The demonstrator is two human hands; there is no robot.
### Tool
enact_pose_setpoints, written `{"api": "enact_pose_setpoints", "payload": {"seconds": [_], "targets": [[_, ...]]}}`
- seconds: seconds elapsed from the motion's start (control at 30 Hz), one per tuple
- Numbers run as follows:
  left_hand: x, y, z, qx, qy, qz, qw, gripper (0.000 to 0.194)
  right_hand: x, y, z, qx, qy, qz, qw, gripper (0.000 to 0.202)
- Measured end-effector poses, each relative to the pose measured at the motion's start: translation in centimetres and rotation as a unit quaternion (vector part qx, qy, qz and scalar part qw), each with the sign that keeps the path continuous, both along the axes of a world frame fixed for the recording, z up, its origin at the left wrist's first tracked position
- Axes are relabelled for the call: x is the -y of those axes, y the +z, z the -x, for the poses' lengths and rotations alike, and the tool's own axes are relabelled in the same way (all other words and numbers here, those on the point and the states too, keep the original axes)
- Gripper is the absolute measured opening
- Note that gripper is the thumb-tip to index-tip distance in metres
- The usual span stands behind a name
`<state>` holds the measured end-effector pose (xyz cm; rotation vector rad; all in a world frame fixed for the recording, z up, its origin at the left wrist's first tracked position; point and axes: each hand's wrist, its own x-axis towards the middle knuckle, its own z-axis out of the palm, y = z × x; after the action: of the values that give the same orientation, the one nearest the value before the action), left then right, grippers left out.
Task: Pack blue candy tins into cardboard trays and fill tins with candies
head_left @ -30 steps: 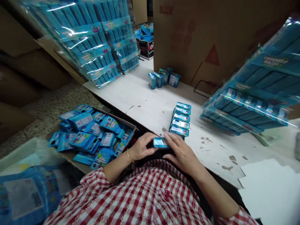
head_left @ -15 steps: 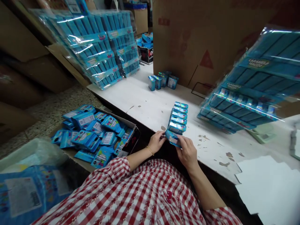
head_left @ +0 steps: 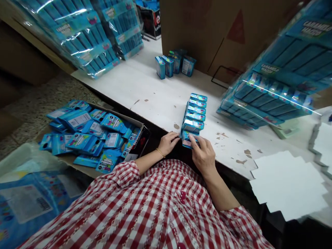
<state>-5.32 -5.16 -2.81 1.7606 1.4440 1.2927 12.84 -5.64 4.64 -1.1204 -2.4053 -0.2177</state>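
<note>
A row of small blue candy boxes point(head_left: 196, 110) stands on the white table, along a narrow blue display tray point(head_left: 183, 119). At the near end of this row, my right hand point(head_left: 204, 154) grips one more blue candy box point(head_left: 186, 140), its fingers over the right part of it. My left hand point(head_left: 168, 143), with a thin bracelet at the wrist, has its fingers closed at the tray's near left corner; the thumb and the exact grip are partly hidden.
An open carton point(head_left: 144, 133) of loose blue boxes is at the left, beside a plastic bag point(head_left: 26, 207). Wrapped display packs point(head_left: 85, 38) lean at the back left, others point(head_left: 261, 90) at the right. Several boxes point(head_left: 168, 65) stand by a big cardboard box point(head_left: 192, 31). White card sheets point(head_left: 287, 183) lie right.
My right hand has brought the box from in front of the row up against its near end. My left fingertips have moved off that box to the tray's corner. The view has tilted down.
</note>
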Motion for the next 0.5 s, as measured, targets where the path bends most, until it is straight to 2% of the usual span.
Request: {"api": "enact_pose_setpoints", "payload": {"seconds": [0.17, 0.33, 0.43, 0.5], "targets": [[0.3, -0.2, 0.2, 0.021, 0.018, 0.009, 1.0, 0.023, -2.2, 1.0, 1.1, 0.046, -0.027, 0.047, 0.997, 0.052], [-1.3, 1.3, 0.8, 0.05, 0.077, 0.01, 0.996, 0.03, -4.5, 0.2, 1.9, 0.043, 0.004, 0.107, 0.993, 0.064], [-3.3, 2.6, 1.2, 0.059, 0.067, -0.001, 0.996, 0.04, -3.8, 0.1, 0.6, 0.009, 0.012, 0.158, 0.987, 0.067], [-4.7, 3.2, 1.3, 0.071, 0.045, 0.01, 0.996, 0.049, -2.3, 0.0, -2.2, -0.042, -0.029, 0.164, 0.985, 0.065]]}}
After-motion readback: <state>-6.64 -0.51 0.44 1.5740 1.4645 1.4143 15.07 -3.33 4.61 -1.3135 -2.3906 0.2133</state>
